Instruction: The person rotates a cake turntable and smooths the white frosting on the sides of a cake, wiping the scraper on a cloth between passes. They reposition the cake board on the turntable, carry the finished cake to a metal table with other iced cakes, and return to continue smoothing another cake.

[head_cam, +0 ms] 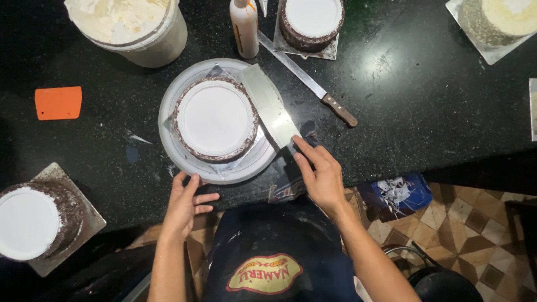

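A round cake [216, 118] with a smooth white top and dark crumbed sides sits on a silver board on a white turntable [179, 154]. My right hand [319, 176] grips the handle of a wide metal scraper [269, 105], whose blade stands against the cake's right side. My left hand [184, 204] rests at the turntable's near rim, fingers spread and touching its edge.
A bucket of white cream [131, 25] stands at the back left, an orange plastic scraper [58, 103] at the left. A long knife [307, 84], a squeeze bottle [244, 27] and other cakes [311, 22] [33, 221] [500, 19] lie around the black counter.
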